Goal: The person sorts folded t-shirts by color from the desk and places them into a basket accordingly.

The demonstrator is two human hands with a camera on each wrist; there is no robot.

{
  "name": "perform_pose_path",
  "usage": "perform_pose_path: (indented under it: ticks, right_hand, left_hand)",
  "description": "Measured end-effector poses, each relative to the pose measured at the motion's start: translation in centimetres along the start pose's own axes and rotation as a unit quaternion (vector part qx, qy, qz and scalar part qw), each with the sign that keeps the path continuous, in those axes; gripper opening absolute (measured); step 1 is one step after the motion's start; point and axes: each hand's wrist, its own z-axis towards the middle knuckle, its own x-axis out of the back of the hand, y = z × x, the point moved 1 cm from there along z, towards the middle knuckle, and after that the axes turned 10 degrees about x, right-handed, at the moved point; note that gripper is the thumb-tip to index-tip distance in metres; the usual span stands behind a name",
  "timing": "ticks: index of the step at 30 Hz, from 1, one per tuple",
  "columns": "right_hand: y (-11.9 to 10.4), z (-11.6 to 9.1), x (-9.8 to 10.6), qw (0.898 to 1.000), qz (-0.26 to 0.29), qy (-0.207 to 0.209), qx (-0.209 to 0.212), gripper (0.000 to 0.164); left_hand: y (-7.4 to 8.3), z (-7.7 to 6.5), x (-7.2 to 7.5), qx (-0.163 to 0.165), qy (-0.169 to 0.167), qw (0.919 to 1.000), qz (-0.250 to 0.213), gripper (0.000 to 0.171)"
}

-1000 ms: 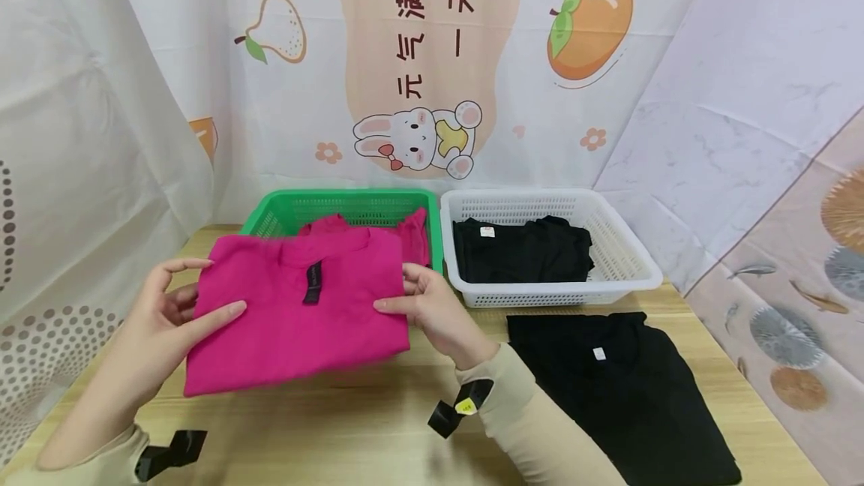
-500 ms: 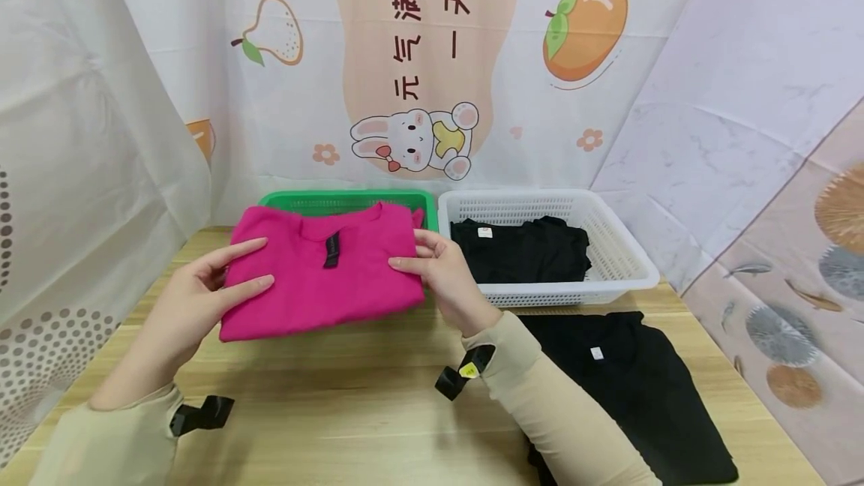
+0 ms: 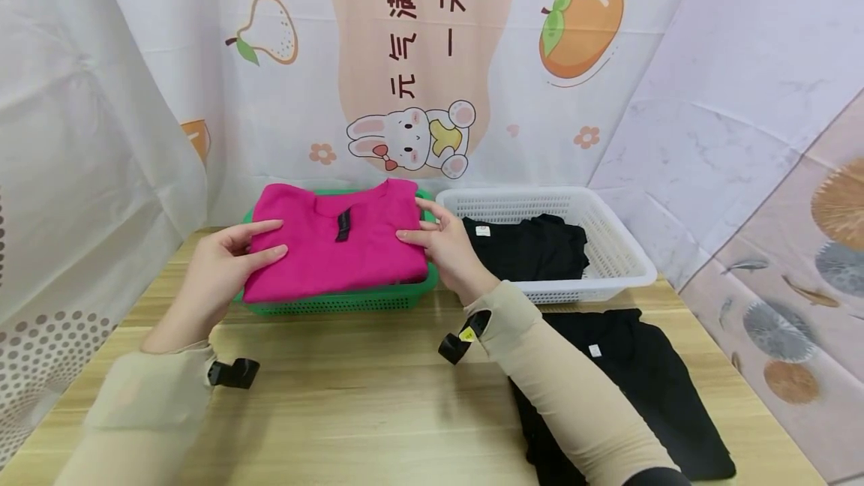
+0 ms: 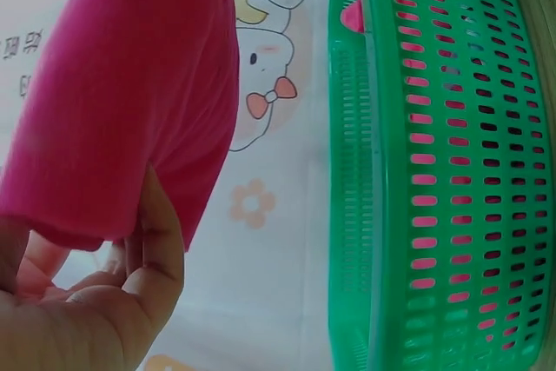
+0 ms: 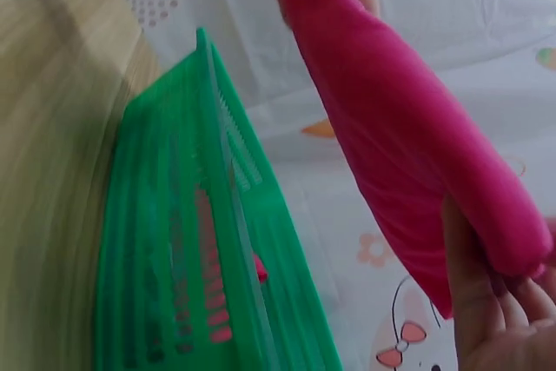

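Observation:
A folded magenta T-shirt [image 3: 337,253] with a black neck label is held up over the green basket [image 3: 337,303]. My left hand [image 3: 226,257] pinches its left side, thumb on the front. At the opposite side my right hand [image 3: 448,246] pinches the shirt the same way. Both wrist views show the shirt [image 4: 130,93] above the basket's rim, apart from it. More pink cloth [image 5: 261,268] lies inside the basket, mostly hidden by the shirt in the head view.
A white basket [image 3: 617,265] right of the green one holds a folded black garment [image 3: 529,250]. Another folded black T-shirt [image 3: 648,388] lies on the wooden table [image 3: 351,403] at the right, partly behind my right sleeve. A printed curtain [image 3: 283,118] hangs behind the baskets.
Both hands have carried the folded magenta T-shirt forward and slightly right, from above the table in front to over the green basket. The black garments have not moved.

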Motion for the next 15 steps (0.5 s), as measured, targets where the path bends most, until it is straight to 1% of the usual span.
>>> perform_pose_path:
  ticks: [3, 6, 8, 10, 15]
  right_hand:
    - [-0.2, 0.8, 0.4, 1.0, -0.014, -0.018, -0.018, 0.065]
    - [-0.4, 1.5, 0.8, 0.998, -0.025, -0.036, -0.034, 0.068]
    - [-0.5, 1.9, 1.0, 0.998, -0.032, -0.041, -0.041, 0.069]
    - [-0.4, 2.2, 1.2, 0.998, -0.039, -0.041, -0.042, 0.069]
    - [0.6, 3.1, 1.0, 0.998, -0.054, -0.023, -0.036, 0.068]
  left_hand:
    - [0.2, 0.4, -0.3, 0.0, 0.009, 0.9999, 0.006, 0.06]
    - [0.3, 0.9, -0.6, 0.002, 0.009, 0.9999, 0.013, 0.06]
    - [0.4, 1.2, -0.8, -0.003, 0.012, 0.9998, 0.017, 0.058]
    - [0.3, 1.6, -1.0, -0.008, 0.017, 0.9995, 0.024, 0.056]
    - [0.1, 2.7, -1.2, -0.018, 0.038, 0.998, 0.047, 0.047]
